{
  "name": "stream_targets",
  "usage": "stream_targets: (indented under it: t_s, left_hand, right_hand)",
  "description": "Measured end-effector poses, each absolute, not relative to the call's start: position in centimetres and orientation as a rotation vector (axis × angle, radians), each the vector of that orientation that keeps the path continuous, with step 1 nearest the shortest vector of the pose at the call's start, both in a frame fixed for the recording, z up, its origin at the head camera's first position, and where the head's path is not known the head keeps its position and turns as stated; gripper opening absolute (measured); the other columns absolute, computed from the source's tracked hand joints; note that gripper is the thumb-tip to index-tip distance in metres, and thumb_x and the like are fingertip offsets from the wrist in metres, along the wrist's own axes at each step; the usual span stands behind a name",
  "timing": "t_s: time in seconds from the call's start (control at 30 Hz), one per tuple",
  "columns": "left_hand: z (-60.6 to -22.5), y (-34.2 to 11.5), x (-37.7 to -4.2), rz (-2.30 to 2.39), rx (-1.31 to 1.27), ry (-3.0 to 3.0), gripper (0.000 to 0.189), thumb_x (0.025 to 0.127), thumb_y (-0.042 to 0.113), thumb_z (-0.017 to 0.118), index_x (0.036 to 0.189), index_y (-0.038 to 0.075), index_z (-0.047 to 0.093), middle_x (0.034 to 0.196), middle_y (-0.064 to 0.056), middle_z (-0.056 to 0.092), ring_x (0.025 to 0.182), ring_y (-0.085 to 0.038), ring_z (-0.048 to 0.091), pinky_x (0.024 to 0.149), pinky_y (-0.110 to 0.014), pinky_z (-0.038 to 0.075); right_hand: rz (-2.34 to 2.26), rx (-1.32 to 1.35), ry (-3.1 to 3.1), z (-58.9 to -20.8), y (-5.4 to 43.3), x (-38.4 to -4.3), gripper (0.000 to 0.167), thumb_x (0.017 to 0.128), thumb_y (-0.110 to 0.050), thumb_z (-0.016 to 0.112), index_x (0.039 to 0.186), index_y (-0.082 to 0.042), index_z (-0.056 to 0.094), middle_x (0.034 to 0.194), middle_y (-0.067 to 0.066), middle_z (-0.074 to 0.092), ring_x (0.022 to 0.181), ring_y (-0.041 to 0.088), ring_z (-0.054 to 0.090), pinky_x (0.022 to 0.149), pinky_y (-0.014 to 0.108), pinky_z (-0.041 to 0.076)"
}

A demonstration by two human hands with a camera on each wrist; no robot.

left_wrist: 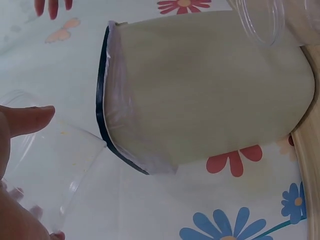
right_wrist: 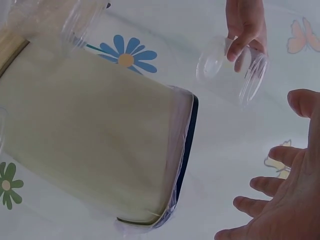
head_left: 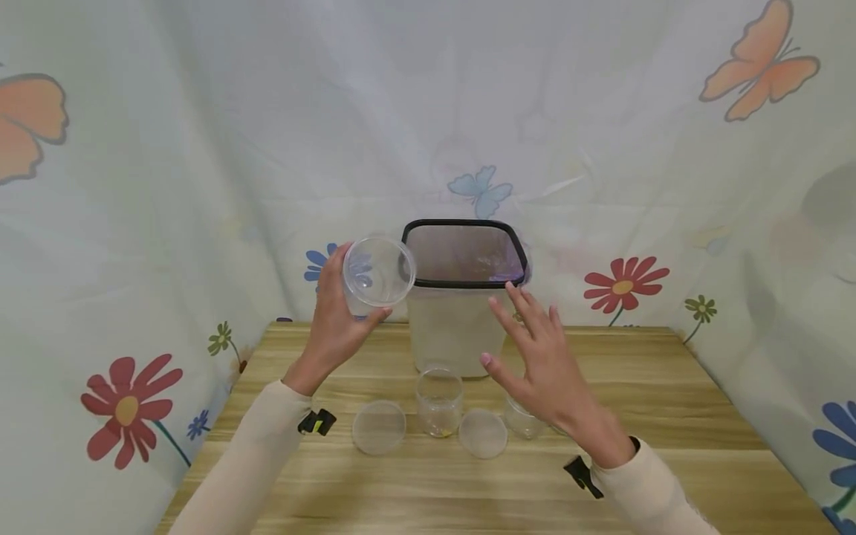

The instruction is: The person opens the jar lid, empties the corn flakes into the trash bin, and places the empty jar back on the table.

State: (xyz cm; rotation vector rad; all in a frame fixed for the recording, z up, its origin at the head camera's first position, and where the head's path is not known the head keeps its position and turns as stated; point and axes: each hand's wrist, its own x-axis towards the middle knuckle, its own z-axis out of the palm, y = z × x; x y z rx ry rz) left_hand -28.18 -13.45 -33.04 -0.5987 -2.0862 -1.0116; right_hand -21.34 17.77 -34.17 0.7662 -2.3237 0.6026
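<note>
My left hand (head_left: 334, 319) grips a clear plastic cup (head_left: 377, 273) by its side, raised over the table at the left of the trash bin (head_left: 455, 327). The cup is tilted, its round mouth turned toward the head camera. In the left wrist view a few tiny orange specks show on its wall. The bin has a pale body, a black rim (head_left: 468, 285) and a thin purplish liner (left_wrist: 117, 95). My right hand (head_left: 545, 360) is held up in front of the bin's right side, fingers spread, with nothing in its grasp.
On the wooden table (head_left: 414, 490) before the bin stand a clear cup (head_left: 439, 405) and another one (head_left: 524, 422), partly behind my right hand. Two round clear lids lie there, a left lid (head_left: 379, 427) and a right lid (head_left: 483, 433). Printed curtains (head_left: 334, 111) enclose the table.
</note>
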Motion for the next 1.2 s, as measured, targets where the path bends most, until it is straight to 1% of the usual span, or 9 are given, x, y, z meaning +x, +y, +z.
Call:
stream_targets:
  t_s: [0.1,0.2,0.4,0.53,0.63,0.8,0.9,1.07,1.2]
  left_hand:
    - [-33.9,-13.8,-27.6,-1.045,-0.584,-2.086,0.111,0.067,0.016,0.089,0.155,0.017,0.020,0.155,-0.009,0.030,0.139,-0.029,0.032,0.111,-0.059,0.032]
    - [-34.7,-13.9,-27.1,-1.076,-0.563,-2.089,0.113,0.066,0.014,0.090,0.155,0.017,0.020,0.155,-0.010,0.030,0.140,-0.028,0.032,0.113,-0.058,0.031]
    - [-36.1,-13.9,-25.9,-1.205,-0.541,-2.086,0.115,0.064,0.014,0.091,0.155,0.020,0.020,0.153,-0.008,0.033,0.137,-0.027,0.037,0.112,-0.058,0.033]
    - [-37.1,-13.7,-25.5,-1.258,-0.527,-2.081,0.114,0.064,0.014,0.091,0.154,0.020,0.021,0.150,-0.010,0.036,0.137,-0.028,0.038,0.112,-0.058,0.032]
    - [-38.1,-13.7,-25.5,-1.291,-0.509,-2.088,0.113,0.063,0.012,0.091,0.154,0.021,0.023,0.149,-0.010,0.037,0.136,-0.028,0.039,0.112,-0.057,0.031]
    - [-39.5,-13.7,-25.9,-1.339,-0.474,-2.119,0.113,0.063,0.013,0.091,0.153,0.021,0.023,0.149,-0.010,0.038,0.134,-0.029,0.040,0.113,-0.058,0.032]
    - [-40.5,-13.6,-26.2,-1.356,-0.441,-2.149,0.112,0.063,0.013,0.091,0.153,0.019,0.024,0.147,-0.011,0.039,0.133,-0.030,0.042,0.113,-0.057,0.032]
    - [-42.1,-13.7,-26.7,-1.389,-0.359,-2.224,0.112,0.063,0.015,0.091,0.152,0.019,0.023,0.146,-0.012,0.039,0.133,-0.034,0.043,0.110,-0.060,0.035]
    - [-43.5,-13.7,-27.1,-1.411,-0.300,-2.291,0.114,0.064,0.016,0.090,0.154,0.019,0.021,0.149,-0.013,0.036,0.136,-0.037,0.040,0.111,-0.062,0.033]
  right_hand:
    - [0.589,0.771,-2.319,-34.8,17.7,-21.0,0.075,0.087,-0.037,0.067,0.153,-0.022,0.036,0.164,0.007,0.023,0.150,0.035,0.021,0.114,0.072,0.013]
    - [0.579,0.763,-2.329,-35.5,17.8,-20.6,0.074,0.088,-0.039,0.066,0.153,-0.022,0.035,0.165,0.004,0.021,0.152,0.034,0.019,0.114,0.072,0.012]
    - [0.553,0.755,-2.350,-36.8,18.2,-19.9,0.072,0.091,-0.043,0.062,0.154,-0.024,0.034,0.165,0.003,0.020,0.152,0.034,0.018,0.115,0.070,0.011]
    - [0.536,0.762,-2.386,-37.6,18.5,-19.4,0.074,0.090,-0.041,0.064,0.155,-0.026,0.032,0.165,0.005,0.019,0.152,0.034,0.016,0.118,0.067,0.006]
    - [0.517,0.767,-2.424,-38.3,18.6,-19.1,0.076,0.089,-0.041,0.066,0.155,-0.027,0.031,0.165,0.005,0.019,0.152,0.033,0.017,0.118,0.067,0.005]
    - [0.484,0.759,-2.469,-39.4,18.8,-18.9,0.077,0.089,-0.043,0.066,0.155,-0.028,0.030,0.165,0.004,0.019,0.151,0.035,0.019,0.118,0.067,0.008]
    - [0.481,0.748,-2.471,-39.9,19.0,-18.8,0.077,0.089,-0.044,0.067,0.155,-0.029,0.030,0.165,0.004,0.019,0.151,0.034,0.020,0.117,0.067,0.009]
    - [0.483,0.748,-2.464,-40.4,19.3,-18.7,0.077,0.088,-0.043,0.068,0.154,-0.029,0.031,0.165,0.003,0.020,0.151,0.033,0.020,0.119,0.064,0.006]
    - [0.468,0.751,-2.473,-41.0,19.5,-18.6,0.076,0.088,-0.043,0.067,0.154,-0.029,0.033,0.164,0.003,0.023,0.151,0.031,0.022,0.121,0.061,0.003]
